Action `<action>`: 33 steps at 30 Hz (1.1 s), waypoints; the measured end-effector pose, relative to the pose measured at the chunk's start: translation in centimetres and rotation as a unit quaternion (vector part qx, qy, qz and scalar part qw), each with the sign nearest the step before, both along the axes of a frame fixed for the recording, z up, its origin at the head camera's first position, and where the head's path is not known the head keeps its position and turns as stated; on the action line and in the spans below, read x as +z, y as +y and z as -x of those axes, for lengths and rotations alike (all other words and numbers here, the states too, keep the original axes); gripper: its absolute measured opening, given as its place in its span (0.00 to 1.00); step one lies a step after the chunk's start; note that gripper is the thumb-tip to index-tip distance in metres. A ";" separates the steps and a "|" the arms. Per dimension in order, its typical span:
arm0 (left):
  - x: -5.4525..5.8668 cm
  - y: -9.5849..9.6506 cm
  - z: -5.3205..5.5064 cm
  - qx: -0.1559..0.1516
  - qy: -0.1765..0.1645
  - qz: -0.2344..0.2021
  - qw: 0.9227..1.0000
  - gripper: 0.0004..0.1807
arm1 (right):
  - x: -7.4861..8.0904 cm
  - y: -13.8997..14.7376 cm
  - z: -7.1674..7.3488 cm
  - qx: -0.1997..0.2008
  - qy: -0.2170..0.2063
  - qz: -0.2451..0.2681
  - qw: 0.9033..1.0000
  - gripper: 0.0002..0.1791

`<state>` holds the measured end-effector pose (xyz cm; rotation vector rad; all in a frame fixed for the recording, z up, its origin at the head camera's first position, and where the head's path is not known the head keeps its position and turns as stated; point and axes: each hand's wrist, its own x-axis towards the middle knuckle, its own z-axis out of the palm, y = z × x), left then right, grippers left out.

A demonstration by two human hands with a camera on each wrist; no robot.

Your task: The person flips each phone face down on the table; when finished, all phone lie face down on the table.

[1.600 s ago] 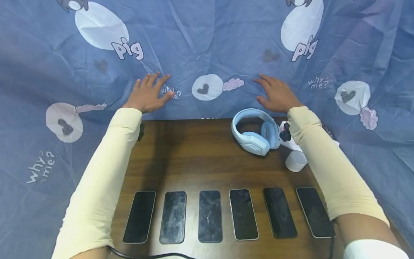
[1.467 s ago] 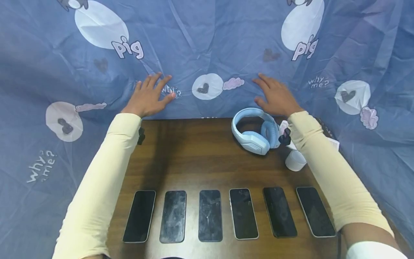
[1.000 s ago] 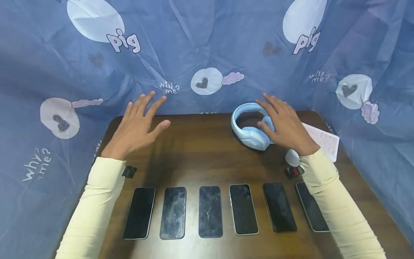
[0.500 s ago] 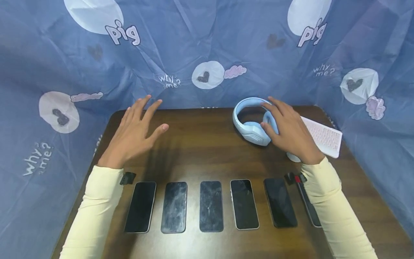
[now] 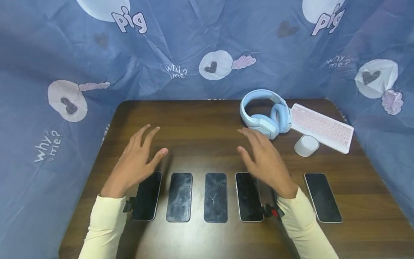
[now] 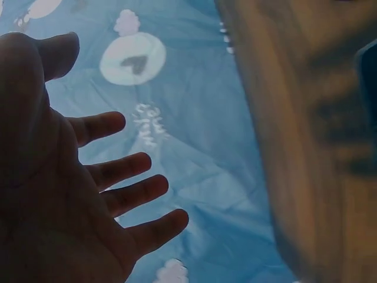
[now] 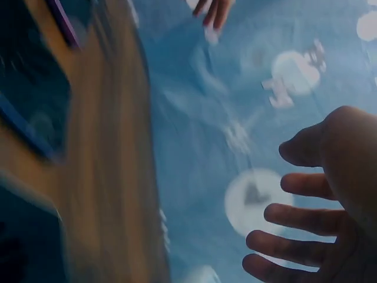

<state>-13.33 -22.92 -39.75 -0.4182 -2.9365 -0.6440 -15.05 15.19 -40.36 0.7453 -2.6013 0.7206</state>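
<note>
My left hand (image 5: 132, 163) hovers over the table's left side with fingers spread, just above the leftmost smartphone (image 5: 147, 198). My right hand (image 5: 266, 163) hangs in the air over the right part of the phone row, fingers extended. Beneath its wrist lies a smartphone (image 5: 248, 201), and the forearm hides most of another phone. Two dusty-screened smartphones, one (image 5: 179, 197) and another (image 5: 215, 198), lie between the hands. The far right smartphone (image 5: 323, 198) lies apart from the sleeve. Both wrist views show a bare palm: the left palm (image 6: 65, 194) and the right palm (image 7: 347, 224) hold nothing.
Light-blue headphones (image 5: 265, 122) rest at the back right of the wooden table (image 5: 194, 122). Beside them are a white keyboard (image 5: 323, 127) with pink keys and a small white cylinder (image 5: 306, 145). A blue printed cloth (image 5: 181, 36) hangs behind and along both sides.
Both hands have come back from the rear cloth toward the phone row, the right one also shifting inward off the keyboard side. The view has tilted down; the phones and headphones look unmoved.
</note>
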 end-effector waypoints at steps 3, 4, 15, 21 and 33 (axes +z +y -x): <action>-1.2 -0.5 -1.1 0.016 -0.025 -0.012 0.999 0.41 | -1.0 -2.6 -1.1 0.020 -0.025 0.016 0.999 0.29; -1.5 -0.7 -1.4 0.022 -0.034 -0.016 0.999 0.41 | -1.2 -3.5 -1.4 0.024 -0.034 0.020 0.999 0.29; -4.9 -2.6 -5.3 0.064 -0.101 -0.062 0.991 0.39 | -4.4 -12.4 -4.9 0.108 -0.145 0.074 0.981 0.27; -6.1 -2.9 -7.1 0.079 -0.116 -0.065 0.988 0.36 | -5.9 -16.1 -6.6 0.157 -0.210 0.087 0.961 0.28; -7.7 -3.5 -9.1 0.093 -0.091 -0.074 0.989 0.21 | -7.4 -19.9 -7.8 0.182 -0.251 0.012 0.951 0.21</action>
